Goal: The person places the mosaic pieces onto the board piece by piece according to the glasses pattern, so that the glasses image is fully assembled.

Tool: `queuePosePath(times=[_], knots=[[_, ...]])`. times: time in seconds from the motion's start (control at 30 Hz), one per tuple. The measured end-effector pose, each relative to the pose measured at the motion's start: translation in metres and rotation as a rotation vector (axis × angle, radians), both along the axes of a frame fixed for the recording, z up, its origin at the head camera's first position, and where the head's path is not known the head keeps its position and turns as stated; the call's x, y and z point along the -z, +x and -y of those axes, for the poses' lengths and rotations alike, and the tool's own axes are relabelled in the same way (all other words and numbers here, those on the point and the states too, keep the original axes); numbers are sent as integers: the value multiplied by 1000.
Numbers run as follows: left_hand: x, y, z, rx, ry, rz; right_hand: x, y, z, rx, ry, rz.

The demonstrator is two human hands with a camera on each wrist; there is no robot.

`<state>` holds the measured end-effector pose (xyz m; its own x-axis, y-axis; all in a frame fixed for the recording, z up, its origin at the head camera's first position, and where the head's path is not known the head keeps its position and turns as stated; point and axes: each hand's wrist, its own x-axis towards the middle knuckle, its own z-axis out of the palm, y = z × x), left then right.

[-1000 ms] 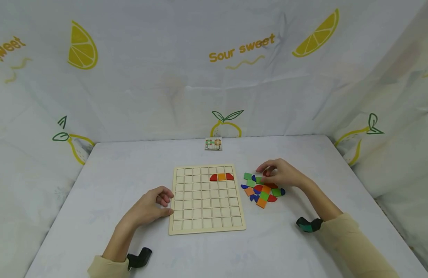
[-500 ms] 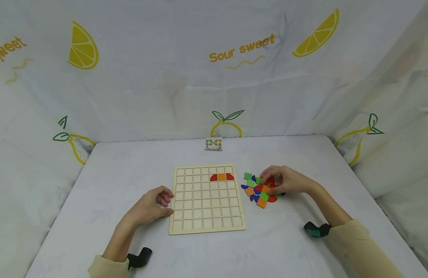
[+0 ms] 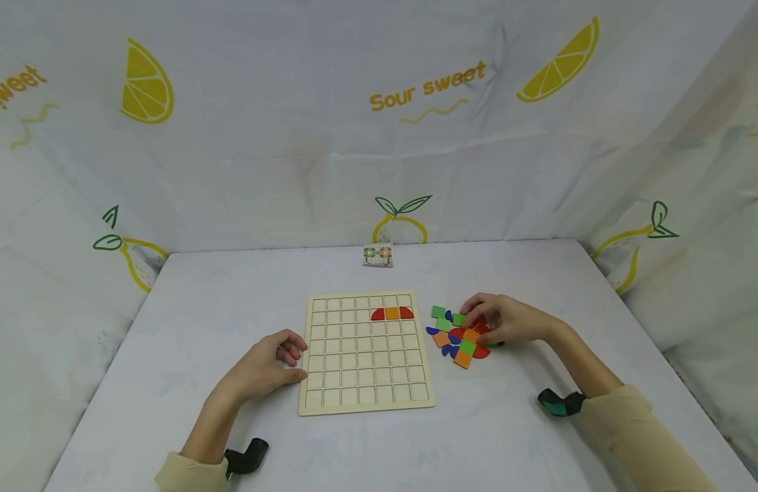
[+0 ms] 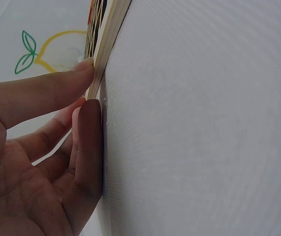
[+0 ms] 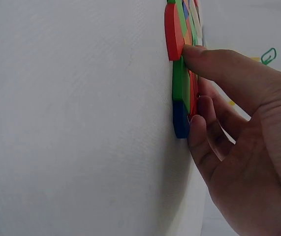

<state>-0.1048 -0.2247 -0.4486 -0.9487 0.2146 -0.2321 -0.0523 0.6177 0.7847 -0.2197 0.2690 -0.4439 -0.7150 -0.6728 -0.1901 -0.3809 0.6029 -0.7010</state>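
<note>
A pale wooden grid board (image 3: 368, 378) lies mid-table. In its upper right cells sit an orange square tile (image 3: 392, 313) and two red quarter-round tiles, one on each side. My left hand (image 3: 266, 365) rests at the board's left edge; in the left wrist view the thumb touches the rim and the other fingers bend loosely beside it. My right hand (image 3: 512, 321) is over a heap of coloured tiles (image 3: 467, 347), thumb and fingers apart and touching pieces. In the right wrist view, the thumb tip meets a red tile (image 5: 173, 32), above a green tile (image 5: 178, 86) and a blue one (image 5: 180, 120).
A small printed pattern card (image 3: 378, 255) stands at the back of the table near the white backdrop (image 3: 262, 123). Black wrist camera mounts (image 3: 247, 456) hang at both wrists, close over the tabletop (image 3: 379, 451). Green, blue and orange tiles spread between board and right hand.
My right hand has shifted toward me and slightly right over the heap, uncovering some red tiles and covering the green and blue ones at right. The left hand and board stay put.
</note>
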Motion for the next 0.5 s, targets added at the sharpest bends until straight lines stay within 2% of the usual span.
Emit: queuePosePath(times=[0.5], knots=[[1, -1, 1, 10, -2, -8, -1, -1, -1, -4, -8, -5]])
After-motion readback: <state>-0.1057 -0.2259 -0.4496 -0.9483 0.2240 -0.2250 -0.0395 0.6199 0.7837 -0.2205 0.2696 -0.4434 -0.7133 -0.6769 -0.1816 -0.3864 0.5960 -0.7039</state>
